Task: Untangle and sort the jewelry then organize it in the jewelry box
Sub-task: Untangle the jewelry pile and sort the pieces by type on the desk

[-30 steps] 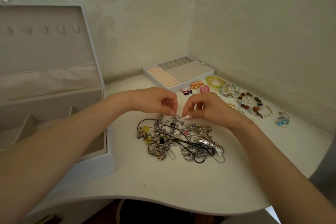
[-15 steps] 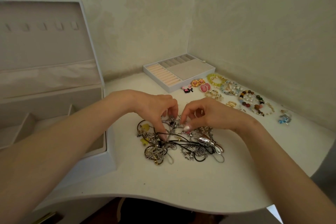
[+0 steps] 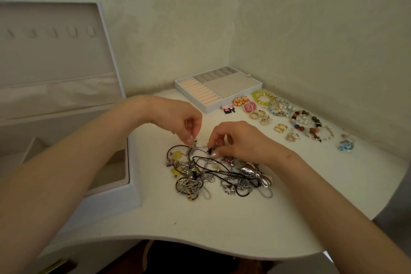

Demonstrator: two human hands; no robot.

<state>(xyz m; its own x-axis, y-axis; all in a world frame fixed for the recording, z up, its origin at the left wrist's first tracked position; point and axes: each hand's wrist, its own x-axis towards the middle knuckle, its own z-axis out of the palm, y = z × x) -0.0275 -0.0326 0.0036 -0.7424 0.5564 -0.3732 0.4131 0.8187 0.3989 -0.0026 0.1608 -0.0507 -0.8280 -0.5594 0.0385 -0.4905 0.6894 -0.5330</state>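
Jewelry heap [image 3: 216,173]: silvery, black-corded, apparently knotted.

Domestic room, likely a bedroom: white curved counter [image 3: 222,224] set into a corner, embossed cream wallpaper [image 3: 178,18] directly behind the counter.

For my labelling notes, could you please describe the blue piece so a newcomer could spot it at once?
On the table, a row of jewelry runs along the right wall. The blue piece lies alone at its right end, small and bright blue, not a beaded loop like its neighbours.
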